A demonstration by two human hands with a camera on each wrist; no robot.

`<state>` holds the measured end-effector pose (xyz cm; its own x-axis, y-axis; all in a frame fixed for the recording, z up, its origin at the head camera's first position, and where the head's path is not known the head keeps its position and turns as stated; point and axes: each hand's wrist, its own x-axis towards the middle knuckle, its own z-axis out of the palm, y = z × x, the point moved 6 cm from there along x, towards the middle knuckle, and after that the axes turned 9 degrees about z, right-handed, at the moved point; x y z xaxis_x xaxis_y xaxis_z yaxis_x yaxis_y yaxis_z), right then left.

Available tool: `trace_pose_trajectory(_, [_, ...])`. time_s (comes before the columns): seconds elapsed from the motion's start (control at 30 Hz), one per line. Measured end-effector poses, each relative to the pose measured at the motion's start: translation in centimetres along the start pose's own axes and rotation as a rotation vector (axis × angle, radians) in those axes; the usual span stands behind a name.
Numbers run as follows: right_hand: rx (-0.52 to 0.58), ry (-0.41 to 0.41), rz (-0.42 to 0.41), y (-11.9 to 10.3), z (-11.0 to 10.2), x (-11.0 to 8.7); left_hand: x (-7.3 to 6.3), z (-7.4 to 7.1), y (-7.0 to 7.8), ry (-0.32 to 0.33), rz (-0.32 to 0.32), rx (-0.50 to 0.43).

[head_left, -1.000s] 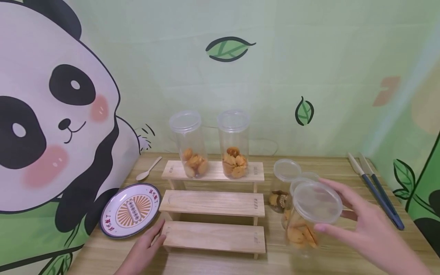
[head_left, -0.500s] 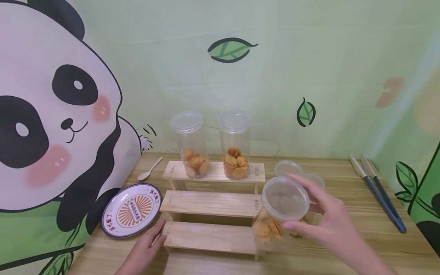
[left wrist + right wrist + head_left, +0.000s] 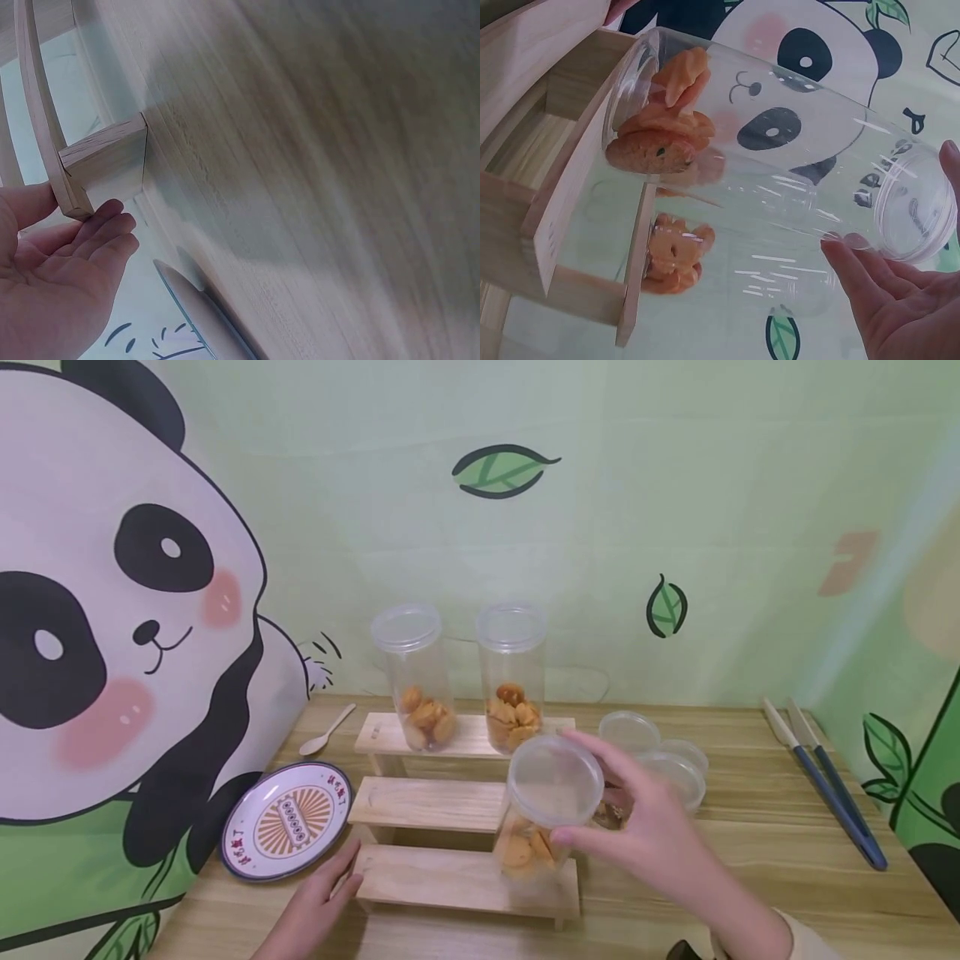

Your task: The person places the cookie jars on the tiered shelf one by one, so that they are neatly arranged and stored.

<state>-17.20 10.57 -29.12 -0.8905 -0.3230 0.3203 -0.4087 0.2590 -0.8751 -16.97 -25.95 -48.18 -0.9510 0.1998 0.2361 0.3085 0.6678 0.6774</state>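
My right hand [image 3: 652, 827] grips a tall clear jar [image 3: 555, 781] near its lid. Orange-brown cookies [image 3: 664, 127] lie in the jar's bottom. In the head view the jar hangs over the right part of the lowest step of a wooden three-step stand [image 3: 427, 872], tilted; whether its base touches the step I cannot tell. My left hand [image 3: 318, 893] pinches the left end of that step between thumb and fingers, as the left wrist view shows. Two lidded jars of cookies, a left one [image 3: 412, 685] and a right one [image 3: 512, 685], stand on the top step.
Behind my right hand, more lidded jars [image 3: 628, 732] stand on the table, partly hidden. A patterned plate [image 3: 287, 820] and a small spoon [image 3: 326, 731] lie left of the stand. Blue-handled tongs [image 3: 832, 793] lie at the far right. A panda-printed cloth backs the table.
My right hand has carried the jar leftward, from beside the other jars to over the lowest step. My left hand has stayed at the stand's left end.
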Motion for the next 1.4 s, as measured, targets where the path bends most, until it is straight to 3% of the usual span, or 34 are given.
trace_pose_trajectory(0.37, [0.149,-0.05,0.03,0.0,2.9,2.7,0.0,0.1,-0.2,0.005,0.009,0.011])
trace_pose_trajectory(0.57, [0.158,-0.059,0.052,-0.4,4.5,3.9,0.0,0.1,-0.3,-0.002,-0.002,0.014])
trace_pose_trajectory(0.93, [0.155,-0.062,0.057,-3.1,6.6,5.4,0.0,0.1,0.0,-0.002,0.007,0.001])
trace_pose_trajectory(1.2, [0.124,-0.07,0.039,-0.9,8.4,7.8,0.0,0.0,0.1,-0.006,0.009,0.017])
trace_pose_trajectory(1.4, [0.091,-0.051,0.034,-0.7,9.2,8.9,0.0,-0.1,0.1,0.002,0.019,0.023])
